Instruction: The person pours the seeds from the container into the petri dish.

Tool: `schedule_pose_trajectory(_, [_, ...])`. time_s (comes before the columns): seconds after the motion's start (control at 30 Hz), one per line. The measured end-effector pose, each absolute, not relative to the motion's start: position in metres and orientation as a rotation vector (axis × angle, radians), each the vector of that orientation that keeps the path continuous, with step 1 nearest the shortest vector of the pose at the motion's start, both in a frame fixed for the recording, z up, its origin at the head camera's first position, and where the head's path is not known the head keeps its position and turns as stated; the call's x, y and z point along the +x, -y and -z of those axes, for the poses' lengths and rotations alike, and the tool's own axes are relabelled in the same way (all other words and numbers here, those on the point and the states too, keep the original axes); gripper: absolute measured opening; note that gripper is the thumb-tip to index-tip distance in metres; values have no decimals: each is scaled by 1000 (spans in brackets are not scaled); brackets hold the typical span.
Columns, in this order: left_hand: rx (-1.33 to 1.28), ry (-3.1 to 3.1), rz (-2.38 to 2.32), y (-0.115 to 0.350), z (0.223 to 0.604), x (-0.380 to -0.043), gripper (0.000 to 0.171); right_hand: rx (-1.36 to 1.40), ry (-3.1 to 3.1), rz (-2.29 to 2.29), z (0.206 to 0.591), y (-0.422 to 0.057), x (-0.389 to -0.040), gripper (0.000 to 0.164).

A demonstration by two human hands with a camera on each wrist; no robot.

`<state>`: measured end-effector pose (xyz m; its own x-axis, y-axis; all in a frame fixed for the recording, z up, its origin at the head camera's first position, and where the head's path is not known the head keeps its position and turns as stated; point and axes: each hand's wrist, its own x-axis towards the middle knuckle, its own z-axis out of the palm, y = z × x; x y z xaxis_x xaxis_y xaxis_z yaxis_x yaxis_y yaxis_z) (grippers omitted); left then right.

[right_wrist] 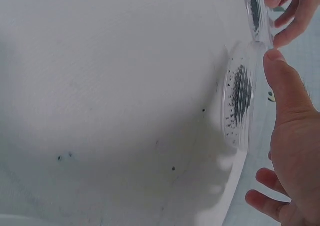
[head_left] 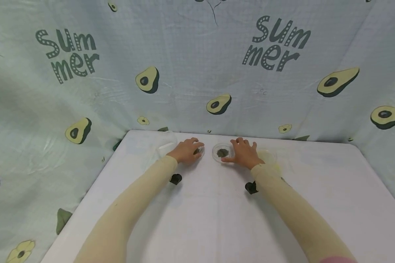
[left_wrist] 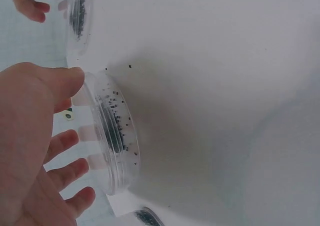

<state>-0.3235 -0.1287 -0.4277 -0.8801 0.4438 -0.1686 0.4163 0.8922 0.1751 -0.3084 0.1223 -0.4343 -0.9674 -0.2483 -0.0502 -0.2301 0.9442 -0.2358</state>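
Note:
Two clear round lidded dishes, each with dark granules inside, stand side by side near the table's far edge. Over the left dish (left_wrist: 117,131) is my left hand (head_left: 187,150), its thumb at the lid's rim and its other fingers spread loosely beside it. In the head view that hand hides much of the dish. At the right dish (head_left: 222,151), my right hand (head_left: 244,153) has its thumb by the near rim and its fingers apart on the far right side. The right wrist view shows this dish (right_wrist: 240,96) from the side, granules heaped in its middle.
Scattered dark specks (right_wrist: 173,169) lie on the white table (head_left: 197,219). Some clear, pale item (head_left: 165,148) lies left of the left hand, and a yellowish transparent one (head_left: 266,156) is behind the right wrist. An avocado-print cloth (head_left: 184,54) hangs behind the table.

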Motion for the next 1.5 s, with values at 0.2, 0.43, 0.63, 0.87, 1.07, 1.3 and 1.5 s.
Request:
schedule_pose_trajectory(0.2, [710, -2855, -216, 128, 422, -325, 54, -357, -3022, 384, 435, -133, -306, 95])
schedule_pose_trajectory(0.43, [763, -2894, -214, 135, 412, -322, 52, -351, -3034, 379, 434, -144, -302, 93])
schedule_pose_trajectory(0.63, [765, -2918, -185, 140, 407, -319, 52, -344, -3040, 375, 434, -154, -300, 92])
schedule_pose_trajectory(0.87, [767, -2947, -149, 144, 400, -316, 52, -336, -3051, 367, 435, -163, -299, 92])
schedule_pose_trajectory(1.07, [757, -2963, -154, 153, 393, -314, 52, -320, -3054, 344, 434, -170, -296, 91])
schedule_pose_trajectory(1.3, [726, -3023, -155, 168, 393, -311, 51, -311, -3059, 364, 435, -180, -294, 91])
schedule_pose_trajectory(1.5, [699, -3044, -165, 180, 396, -310, 53, -282, -3043, 373, 436, -190, -292, 93])
